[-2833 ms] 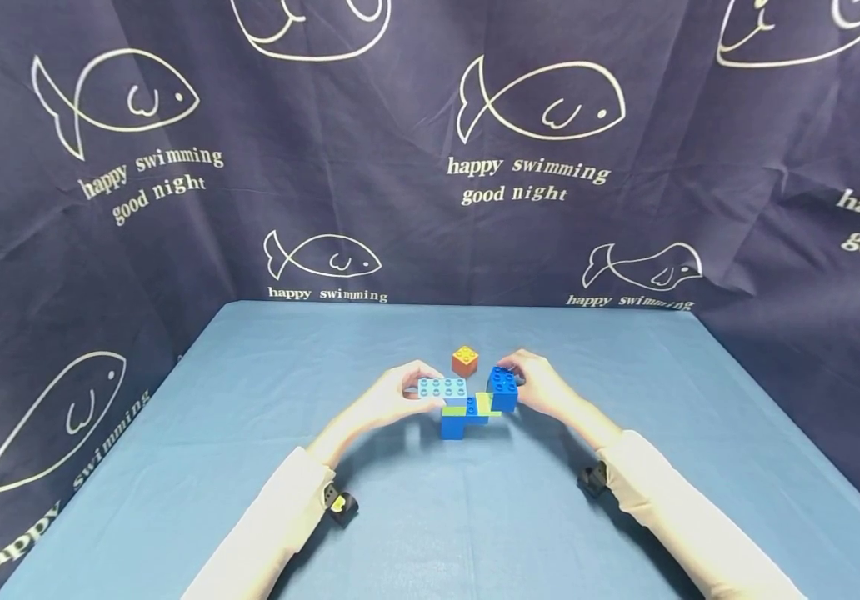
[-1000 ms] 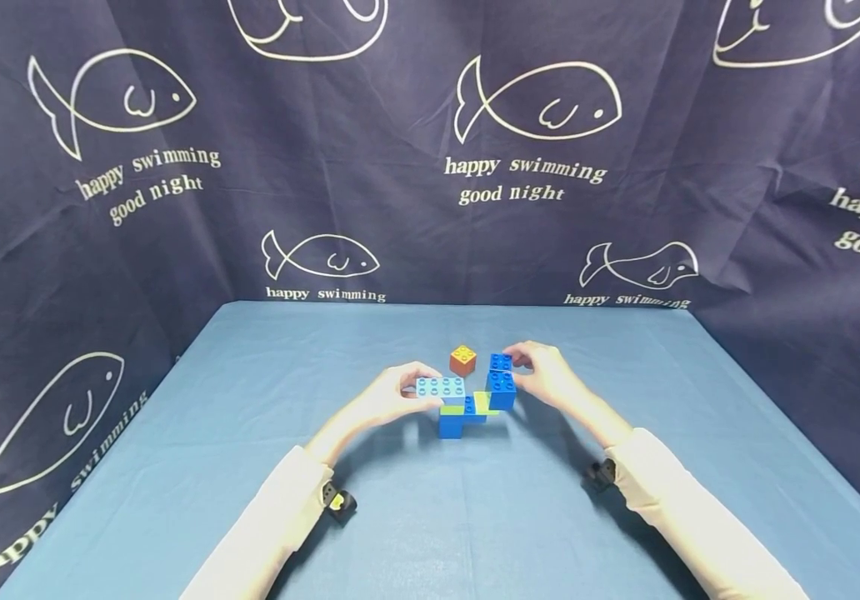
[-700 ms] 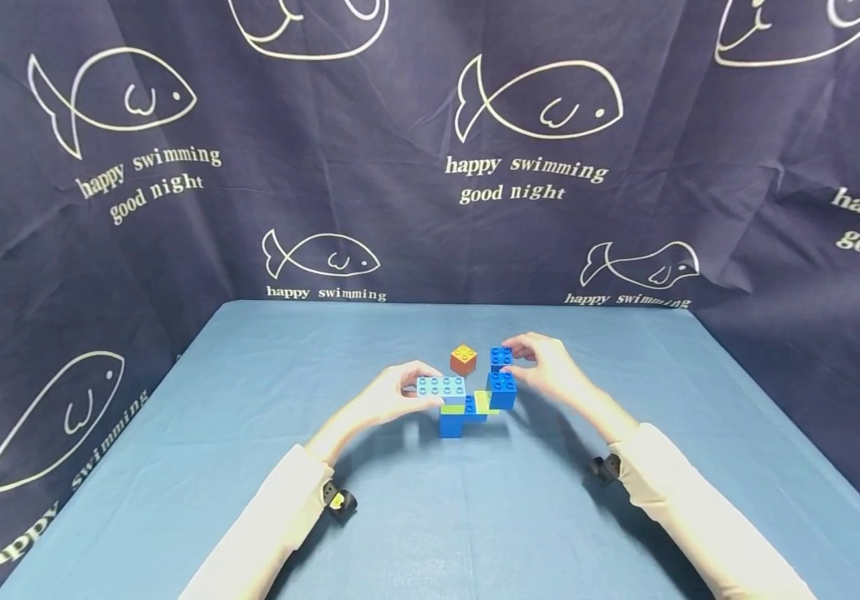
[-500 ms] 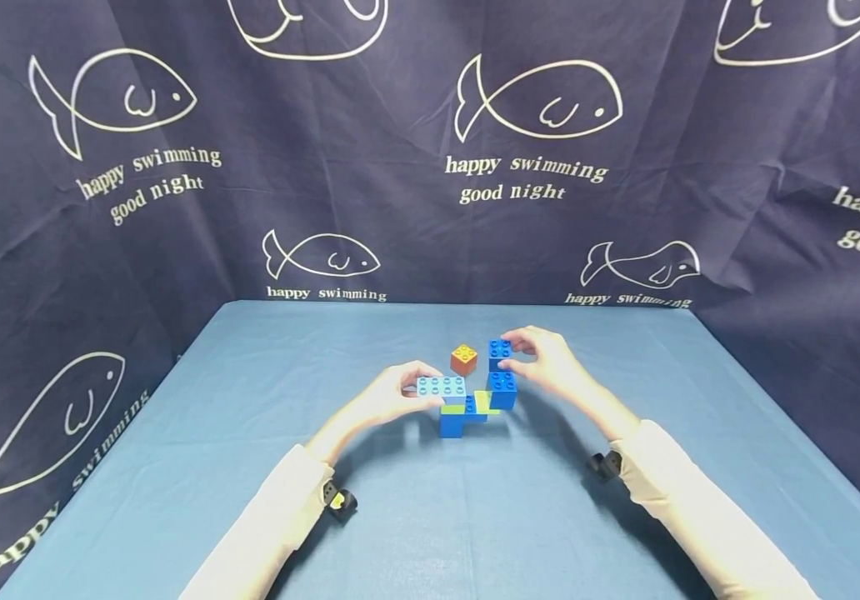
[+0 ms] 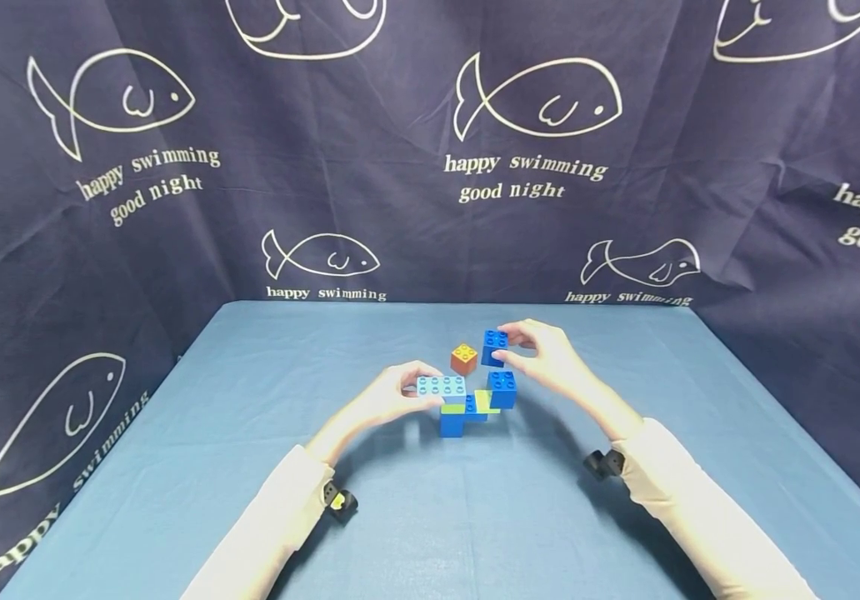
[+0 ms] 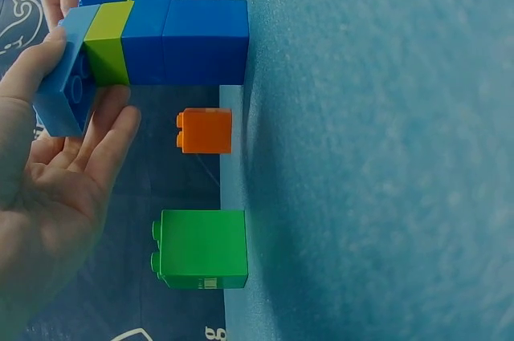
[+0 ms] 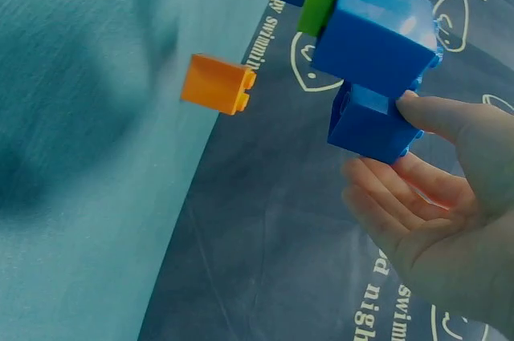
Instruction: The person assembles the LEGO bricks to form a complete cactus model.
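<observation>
In the head view my left hand (image 5: pixel 397 392) grips a light blue brick (image 5: pixel 441 387) at the left top of a joined brick build. Below it, the left wrist view shows a lime green brick (image 6: pixel 108 42) and a tall blue brick (image 6: pixel 205 42) at the base. A second lime brick (image 5: pixel 482 401) sits to the right, carrying a blue two-by-two brick (image 5: pixel 502 390). My right hand (image 5: pixel 550 358) pinches another blue two-by-two brick (image 5: pixel 495 348) between thumb and fingers, off the table and beyond the build. A gap separates the two blue bricks in the head view.
An orange two-by-two brick (image 5: pixel 463 358) stands on the blue-covered table (image 5: pixel 430 517) just beyond the build. The left wrist view also has a green brick (image 6: pixel 205 245) on the table. A dark fish-print curtain (image 5: pixel 415 183) surrounds the table's back and sides.
My right hand's blue brick has come into view from behind the build's right-hand blue brick. It has moved farther back and slightly left. The left hand and the build stay in place.
</observation>
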### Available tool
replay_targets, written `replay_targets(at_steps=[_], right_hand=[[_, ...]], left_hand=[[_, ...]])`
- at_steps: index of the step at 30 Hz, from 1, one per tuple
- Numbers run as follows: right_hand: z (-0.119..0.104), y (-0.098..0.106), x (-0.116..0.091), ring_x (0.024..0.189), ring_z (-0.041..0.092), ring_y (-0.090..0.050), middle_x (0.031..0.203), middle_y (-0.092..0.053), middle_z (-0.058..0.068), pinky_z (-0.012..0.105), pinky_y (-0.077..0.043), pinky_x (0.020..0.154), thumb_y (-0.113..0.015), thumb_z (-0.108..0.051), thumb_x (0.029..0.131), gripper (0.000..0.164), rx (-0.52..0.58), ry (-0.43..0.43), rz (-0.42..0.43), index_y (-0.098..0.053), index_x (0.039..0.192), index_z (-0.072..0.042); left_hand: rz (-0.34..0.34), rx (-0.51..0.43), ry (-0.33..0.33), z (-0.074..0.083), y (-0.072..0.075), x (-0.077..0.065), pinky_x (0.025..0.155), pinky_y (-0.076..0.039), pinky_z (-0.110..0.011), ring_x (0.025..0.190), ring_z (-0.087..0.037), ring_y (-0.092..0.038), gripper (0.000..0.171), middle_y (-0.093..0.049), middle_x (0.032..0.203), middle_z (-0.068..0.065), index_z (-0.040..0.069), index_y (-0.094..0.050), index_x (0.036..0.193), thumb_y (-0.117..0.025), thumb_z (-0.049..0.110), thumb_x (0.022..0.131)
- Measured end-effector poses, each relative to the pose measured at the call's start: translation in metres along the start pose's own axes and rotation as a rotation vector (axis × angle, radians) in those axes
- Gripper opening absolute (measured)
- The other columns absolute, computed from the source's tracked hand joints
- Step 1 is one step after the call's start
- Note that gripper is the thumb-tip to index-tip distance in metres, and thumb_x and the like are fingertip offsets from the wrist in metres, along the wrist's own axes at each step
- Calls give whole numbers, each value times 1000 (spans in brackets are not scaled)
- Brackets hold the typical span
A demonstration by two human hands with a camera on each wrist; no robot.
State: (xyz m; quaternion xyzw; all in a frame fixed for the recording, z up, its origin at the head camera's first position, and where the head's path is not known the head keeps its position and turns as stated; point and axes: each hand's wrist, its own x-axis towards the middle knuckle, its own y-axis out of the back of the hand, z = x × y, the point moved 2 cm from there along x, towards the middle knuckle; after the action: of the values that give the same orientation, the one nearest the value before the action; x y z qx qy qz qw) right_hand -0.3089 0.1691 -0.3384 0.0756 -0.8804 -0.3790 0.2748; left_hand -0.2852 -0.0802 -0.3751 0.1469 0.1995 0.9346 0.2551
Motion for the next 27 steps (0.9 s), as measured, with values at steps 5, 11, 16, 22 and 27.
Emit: replay_targets(at_steps=[5, 11, 16, 22, 27], right_hand=[[-6, 1, -1, 94, 29, -65, 103, -67, 14, 41, -52, 88, -74, -15, 80, 38, 13, 8, 1, -63, 113, -2], [-15, 1, -3, 94, 28, -65, 104, -67, 13, 41, -52, 88, -75, -16, 80, 39, 20, 26, -3, -63, 114, -3], [-19, -2, -3, 94, 27, -65, 103, -67, 11, 40, -52, 89, -75, -16, 80, 38, 30, 39, -6, -63, 114, -3], [-24, -7, -5, 95, 25, -65, 103, -67, 11, 40, -52, 89, -75, -15, 80, 38, 57, 39, -16, -63, 114, -3], [-27, -10, -5, 95, 22, -66, 103, -68, 9, 39, -52, 89, -75, -16, 79, 38, 64, 47, -5, -64, 114, -4]], left_hand=[[-2, -12, -2, -2, -1, 1, 84, -52, -26, 89, -8, -60, 35, -65, 102, -13, 0, -59, 113, -71, 9, 82], [0, -10, 1, -2, -1, 1, 84, -52, -26, 89, -8, -60, 35, -65, 101, -12, 1, -59, 113, -71, 9, 82], [0, -9, 1, -1, 0, 1, 84, -52, -27, 87, -9, -59, 34, -65, 100, -11, 1, -60, 114, -71, 10, 82], [-10, -6, -3, -1, 0, 1, 85, -52, -28, 89, -8, -59, 34, -65, 101, -11, 1, -59, 114, -71, 10, 83], [-10, 4, -1, 1, 1, 1, 85, -53, -28, 88, -9, -60, 35, -65, 101, -11, 1, -59, 114, -71, 11, 83]])
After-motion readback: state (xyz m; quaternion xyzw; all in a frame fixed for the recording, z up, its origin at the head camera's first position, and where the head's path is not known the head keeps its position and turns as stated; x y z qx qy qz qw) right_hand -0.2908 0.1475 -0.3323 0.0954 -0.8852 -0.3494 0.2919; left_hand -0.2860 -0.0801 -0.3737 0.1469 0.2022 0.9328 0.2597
